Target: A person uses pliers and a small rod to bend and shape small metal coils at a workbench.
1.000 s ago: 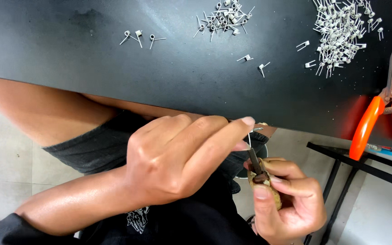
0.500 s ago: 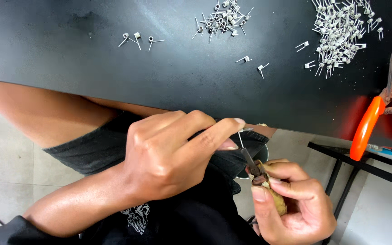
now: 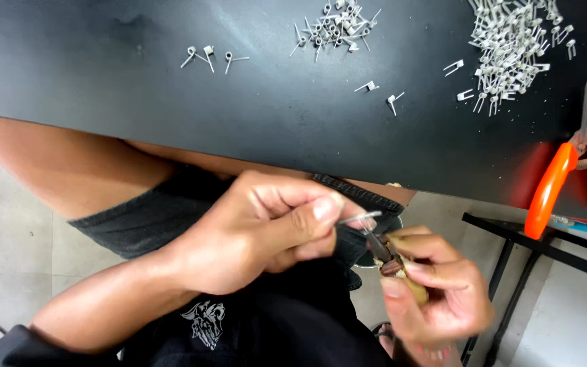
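Below the desk (image 3: 171, 95) edge, my left hand (image 3: 259, 231) pinches a thin wire piece (image 3: 360, 219); my right hand (image 3: 436, 292) grips a small tool (image 3: 392, 261), its tip meeting the wire. Finished-looking bent pieces lie in heaps at 12 o'clock (image 3: 334, 27) and 1 o'clock (image 3: 511, 54); this one seems unfinished. Orange-handled cutters (image 3: 572, 170) rest at 2 o'clock. The tool's tip is blurred.

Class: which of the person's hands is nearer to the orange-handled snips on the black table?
Right. The right hand is below the orange-handled snips, off the black table edge; the left hand sits farther left, pinching a thin wire.
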